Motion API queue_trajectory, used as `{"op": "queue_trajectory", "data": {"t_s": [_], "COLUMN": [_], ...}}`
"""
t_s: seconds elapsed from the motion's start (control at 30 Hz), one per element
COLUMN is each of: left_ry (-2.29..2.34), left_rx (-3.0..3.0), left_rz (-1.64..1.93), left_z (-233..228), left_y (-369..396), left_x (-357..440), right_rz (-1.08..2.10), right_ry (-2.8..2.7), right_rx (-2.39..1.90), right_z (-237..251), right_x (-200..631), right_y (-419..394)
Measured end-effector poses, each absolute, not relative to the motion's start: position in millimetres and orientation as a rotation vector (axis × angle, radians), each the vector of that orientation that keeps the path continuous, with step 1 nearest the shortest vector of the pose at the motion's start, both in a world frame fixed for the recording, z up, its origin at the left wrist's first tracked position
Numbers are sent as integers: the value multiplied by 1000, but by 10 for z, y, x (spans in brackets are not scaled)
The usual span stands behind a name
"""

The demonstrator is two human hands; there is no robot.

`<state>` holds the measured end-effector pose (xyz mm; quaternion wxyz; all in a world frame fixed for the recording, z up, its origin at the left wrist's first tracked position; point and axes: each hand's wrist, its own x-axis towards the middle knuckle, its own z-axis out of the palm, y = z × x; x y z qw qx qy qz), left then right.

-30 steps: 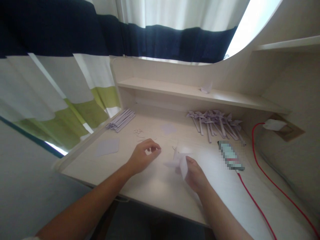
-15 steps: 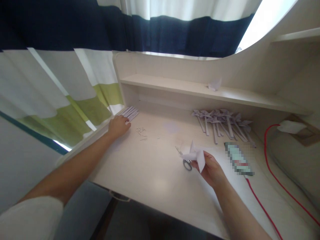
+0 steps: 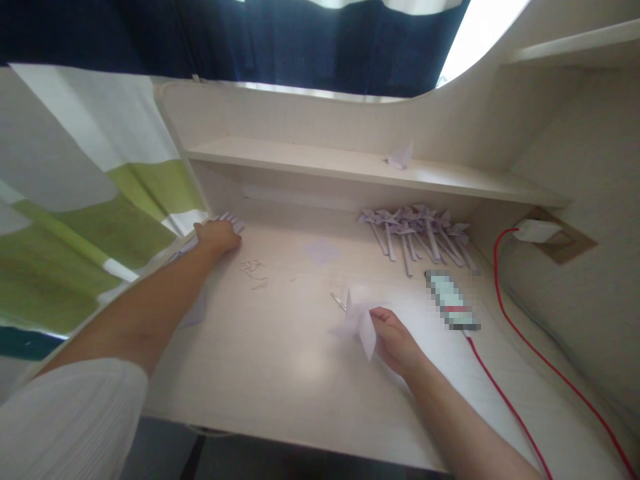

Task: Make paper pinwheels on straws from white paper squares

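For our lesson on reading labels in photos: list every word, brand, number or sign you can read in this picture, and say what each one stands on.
None can be read.
Phone: its face is blurred out, so nothing is legible.
Paper pinwheel in the right hand: plain, no print.
Paper sticks under the left hand: plain, no print.
Finished pinwheels on the desk: no markings visible.

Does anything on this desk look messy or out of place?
Little stands out: small pale paper scraps lie scattered on the light wooden desk, and one folded lilac paper piece sits alone on the shelf.
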<state>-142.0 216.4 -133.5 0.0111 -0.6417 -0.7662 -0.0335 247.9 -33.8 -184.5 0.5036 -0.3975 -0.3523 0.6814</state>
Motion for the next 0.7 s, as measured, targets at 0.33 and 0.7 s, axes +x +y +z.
{"op": "queue_trajectory", "data": {"t_s": [0.33, 0.7], "left_ry": [-2377, -1877], "left_rx": [-2597, -3668], "left_rz": [-953, -2038], "left_z": [-874, -1314], "left_y": [1011, 171], "left_x": [-818, 264], "right_rz": [1586, 1402], "right_ry": [-861, -970], "right_rx": [-939, -947], "right_z": [-1745, -1478], "right_x": [2527, 2653], "right_y": [-336, -207]}}
